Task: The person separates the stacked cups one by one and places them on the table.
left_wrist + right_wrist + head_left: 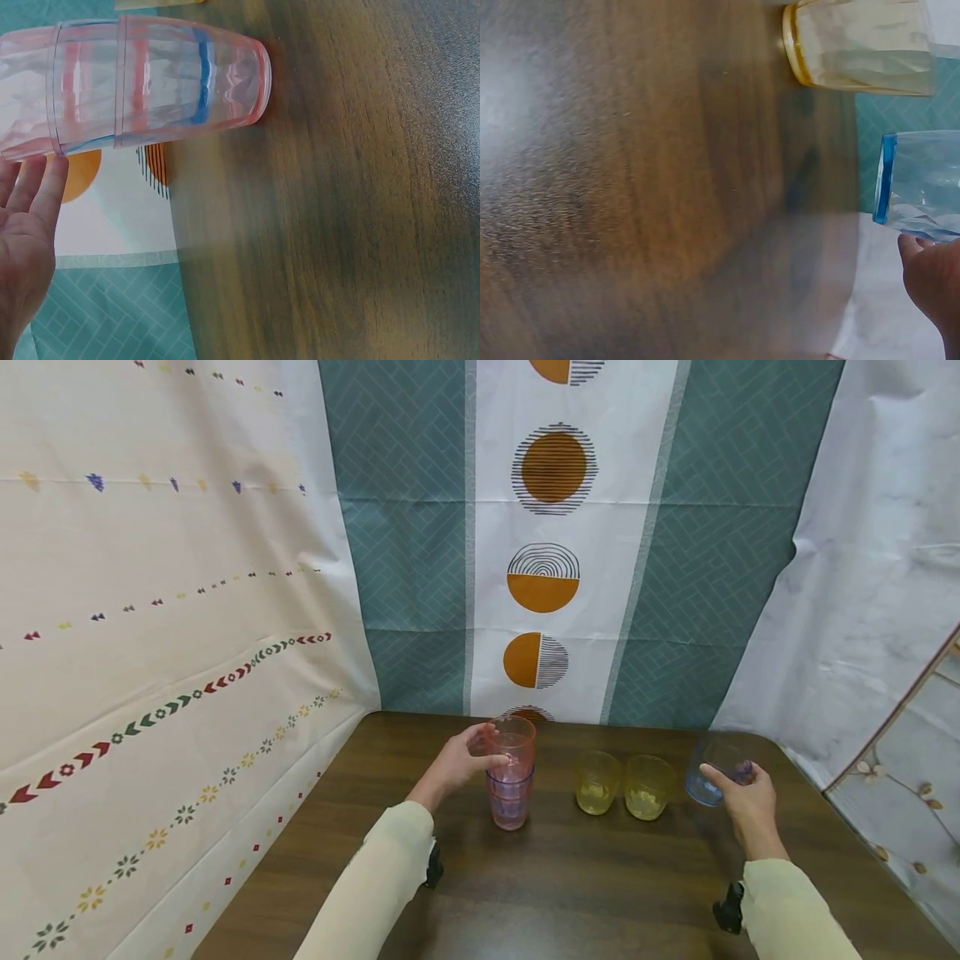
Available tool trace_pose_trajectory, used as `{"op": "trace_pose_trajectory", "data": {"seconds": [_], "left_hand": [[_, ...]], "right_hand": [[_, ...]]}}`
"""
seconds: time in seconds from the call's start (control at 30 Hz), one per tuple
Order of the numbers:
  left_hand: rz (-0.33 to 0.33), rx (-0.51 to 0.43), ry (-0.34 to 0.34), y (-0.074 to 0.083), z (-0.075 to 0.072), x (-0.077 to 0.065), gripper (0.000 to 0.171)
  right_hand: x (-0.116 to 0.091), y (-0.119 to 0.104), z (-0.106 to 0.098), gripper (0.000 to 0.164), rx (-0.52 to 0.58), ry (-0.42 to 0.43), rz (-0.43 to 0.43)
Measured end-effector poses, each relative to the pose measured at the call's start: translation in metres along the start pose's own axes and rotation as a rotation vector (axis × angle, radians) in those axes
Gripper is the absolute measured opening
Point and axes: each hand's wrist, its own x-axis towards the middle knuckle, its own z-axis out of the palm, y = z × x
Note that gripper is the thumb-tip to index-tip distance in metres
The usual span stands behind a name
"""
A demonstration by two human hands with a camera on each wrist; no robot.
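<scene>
Teal-and-white cloth [408, 568] behind brown wooden table [570, 893].

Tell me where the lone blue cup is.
In the head view, the blue cup is at right, in the right hand, right of both yellow cups.

The left hand [459, 762] grips a cup stack [512, 793], the right hand [752, 802] a blue cup [703, 783], with two yellow cups [597, 783] between them.

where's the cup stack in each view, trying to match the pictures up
Head: cup stack just right of centre, below the middle, held by the left hand.
Left wrist: upper left, cup stack turned sideways and running off the left edge.
Right wrist: not in it; the blue cup there is a separate one.
Shared landmark: the brown wooden table.
</scene>
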Motion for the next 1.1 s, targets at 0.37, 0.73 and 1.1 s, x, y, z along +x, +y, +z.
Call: {"op": "trace_pose_trajectory", "data": {"seconds": [0.37, 0.73, 1.1], "left_hand": [[0.009, 0.001, 0.008, 0.001, 0.001, -0.001, 0.071], [0.012, 0.000, 0.007, 0.000, 0.002, -0.001, 0.070], [0.012, 0.018, -0.009, 0.017, 0.000, -0.012, 0.068]], "right_hand": [[0.002, 0.024, 0.001, 0.087, -0.071, 0.024, -0.011], [0.000, 0.033, 0.003, 0.092, -0.071, -0.002, -0.010], [0.000, 0.039, 0.006, 0.085, -0.105, -0.028, -0.036]]}}
